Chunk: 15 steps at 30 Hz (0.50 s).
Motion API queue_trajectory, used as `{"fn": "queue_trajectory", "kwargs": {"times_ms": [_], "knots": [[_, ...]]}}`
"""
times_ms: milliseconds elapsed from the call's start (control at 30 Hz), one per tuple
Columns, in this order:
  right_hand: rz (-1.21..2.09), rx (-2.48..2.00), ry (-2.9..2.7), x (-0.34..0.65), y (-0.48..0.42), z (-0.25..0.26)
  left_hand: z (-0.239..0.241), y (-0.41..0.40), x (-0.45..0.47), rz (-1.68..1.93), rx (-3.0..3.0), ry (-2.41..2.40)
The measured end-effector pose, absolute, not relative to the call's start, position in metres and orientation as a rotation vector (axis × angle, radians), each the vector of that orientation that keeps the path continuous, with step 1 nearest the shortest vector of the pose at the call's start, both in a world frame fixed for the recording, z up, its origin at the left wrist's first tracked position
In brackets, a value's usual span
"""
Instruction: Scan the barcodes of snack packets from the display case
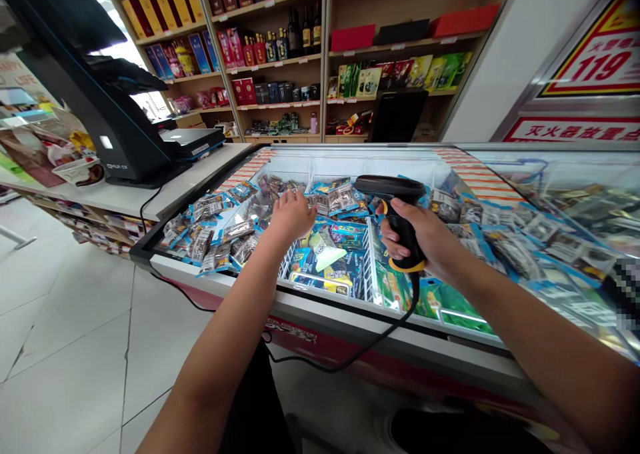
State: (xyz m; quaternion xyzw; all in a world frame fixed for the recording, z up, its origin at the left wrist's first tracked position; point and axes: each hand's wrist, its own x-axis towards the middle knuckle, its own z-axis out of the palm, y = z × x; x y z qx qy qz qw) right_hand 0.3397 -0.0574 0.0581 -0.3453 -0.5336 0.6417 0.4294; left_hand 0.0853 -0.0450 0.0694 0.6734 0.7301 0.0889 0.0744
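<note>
My right hand (420,231) grips a black and yellow barcode scanner (403,224) by its handle, above the chest freezer (300,301). A black cable runs from the handle's base down across the freezer's front. My left hand (293,214) reaches over the freezer, back upward, thumb out to the side; its fingertips are partly hidden, and nothing shows in it. Below and around it lie blue-edged wrapped packs (343,197). Whether the fingers touch a pack, I cannot tell. A pale green pack (325,249) lies in a white wire basket (369,261) between my hands.
More packs are heaped at the freezer's left end (210,234) and under the glass on the right. A counter (170,197) with a black checkout machine (120,127) adjoins on the left. Stocked shelves (275,61) stand behind. A loose cable (175,287) hangs along the front left.
</note>
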Motion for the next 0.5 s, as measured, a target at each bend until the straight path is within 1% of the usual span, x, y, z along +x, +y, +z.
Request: {"fn": "queue_trajectory", "kwargs": {"times_ms": [100,200,267,333,500], "knots": [[1.591,-0.861,-1.336,0.340,-0.057,0.059,0.083,-0.072,0.057,0.203,2.019,2.332],[1.593,-0.872,-1.318,0.339,-0.057,0.060,0.090,-0.094,0.008,-0.098,1.928,2.451],[1.590,-0.872,-1.323,0.338,-0.058,0.061,0.090,-0.100,-0.025,-0.231,1.868,2.421],[1.585,-0.863,-1.340,0.336,-0.058,0.062,0.088,-0.098,-0.052,-0.267,1.876,2.315],[1.581,-0.883,-1.360,0.336,-0.057,0.061,0.093,-0.079,-0.076,-0.362,2.004,2.210]]}}
